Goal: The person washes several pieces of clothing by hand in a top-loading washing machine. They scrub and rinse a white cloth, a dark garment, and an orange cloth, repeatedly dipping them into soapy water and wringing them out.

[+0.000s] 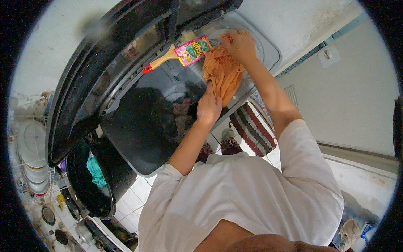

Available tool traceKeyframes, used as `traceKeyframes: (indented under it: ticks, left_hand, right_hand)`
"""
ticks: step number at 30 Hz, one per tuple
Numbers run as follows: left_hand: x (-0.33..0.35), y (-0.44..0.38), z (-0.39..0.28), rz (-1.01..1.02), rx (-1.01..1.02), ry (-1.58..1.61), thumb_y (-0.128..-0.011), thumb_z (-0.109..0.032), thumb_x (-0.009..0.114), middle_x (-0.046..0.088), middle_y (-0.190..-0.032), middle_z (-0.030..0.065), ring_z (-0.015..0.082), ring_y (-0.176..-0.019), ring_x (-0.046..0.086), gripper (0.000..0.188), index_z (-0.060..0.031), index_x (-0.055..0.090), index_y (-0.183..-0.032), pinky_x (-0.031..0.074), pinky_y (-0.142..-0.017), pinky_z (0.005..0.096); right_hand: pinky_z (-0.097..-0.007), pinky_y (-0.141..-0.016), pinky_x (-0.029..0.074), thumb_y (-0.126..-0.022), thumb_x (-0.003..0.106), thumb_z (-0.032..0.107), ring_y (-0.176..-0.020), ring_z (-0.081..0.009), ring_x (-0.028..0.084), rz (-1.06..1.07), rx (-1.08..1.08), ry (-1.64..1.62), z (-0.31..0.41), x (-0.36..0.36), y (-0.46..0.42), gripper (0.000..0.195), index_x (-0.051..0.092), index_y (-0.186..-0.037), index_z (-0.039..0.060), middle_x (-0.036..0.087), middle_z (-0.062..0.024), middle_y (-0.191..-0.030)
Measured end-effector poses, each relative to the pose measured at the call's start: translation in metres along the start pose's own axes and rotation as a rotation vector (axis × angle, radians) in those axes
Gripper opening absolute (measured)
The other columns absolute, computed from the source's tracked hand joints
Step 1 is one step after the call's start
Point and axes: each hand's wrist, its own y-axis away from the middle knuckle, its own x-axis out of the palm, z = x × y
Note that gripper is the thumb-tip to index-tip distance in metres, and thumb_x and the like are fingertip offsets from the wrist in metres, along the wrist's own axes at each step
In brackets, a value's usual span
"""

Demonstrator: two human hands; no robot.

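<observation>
A crumpled orange cloth (223,74) is stretched between my hands over the top of a washing machine (271,52). My left hand (209,105) grips its lower end. Slightly blurred, my right hand (241,45) is at the upper end, with a bunched bit of the orange fabric at its fingers. Left of the cloth lies a pink and green Rinso detergent sachet (192,51). It rests over the head of a brush, whose wooden handle (163,60) with a red tip points to the lower left.
The machine's dark lid (119,60) stands raised at the left. Beside it is a black bin (91,182) containing a teal cloth (96,170). A wire dish rack with plates (34,170) stands farther left. Below lies a striped rug (253,129); a door (352,85) is at right.
</observation>
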Motion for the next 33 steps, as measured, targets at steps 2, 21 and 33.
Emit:
traceKeyframes:
  ticks: [2,21,33]
  left_hand:
    - [0.002,-0.001,0.000,-0.058,0.056,0.005,-0.083,-0.018,0.048,0.057,-0.095,0.0272,0.0409,-0.085,0.057,0.051,0.0020,0.031,-0.126,0.046,-0.075,0.0462]
    - [0.001,-0.044,-0.023,0.084,0.147,-0.299,-0.088,-0.030,0.044,0.051,-0.097,0.0176,0.0328,-0.083,0.055,0.042,-0.0044,0.045,-0.121,0.047,-0.075,0.0408]
    - [0.015,-0.041,0.000,-0.245,0.463,-0.222,-0.082,-0.035,0.052,0.052,-0.110,0.0146,0.0339,-0.100,0.047,0.032,-0.0101,0.059,-0.100,0.035,-0.087,0.0493]
  right_hand:
    - [-0.0411,-0.076,0.046,-0.076,0.059,0.043,-0.088,-0.0327,0.057,0.128,-0.079,-0.097,0.018,-0.010,0.009,0.048,0.056,-0.110,0.0100,0.060,-0.0172,-0.088]
    - [-0.0374,-0.069,0.046,-0.074,0.065,0.023,-0.080,-0.0284,0.059,-0.100,0.144,-0.219,-0.016,0.004,0.018,0.027,0.062,-0.095,0.0078,0.061,-0.0131,-0.087]
    - [-0.0413,-0.088,0.040,-0.066,0.069,0.034,-0.105,-0.0330,0.051,0.353,-0.307,-0.011,0.051,0.031,-0.018,0.055,0.053,-0.113,0.0089,0.055,-0.0168,-0.110]
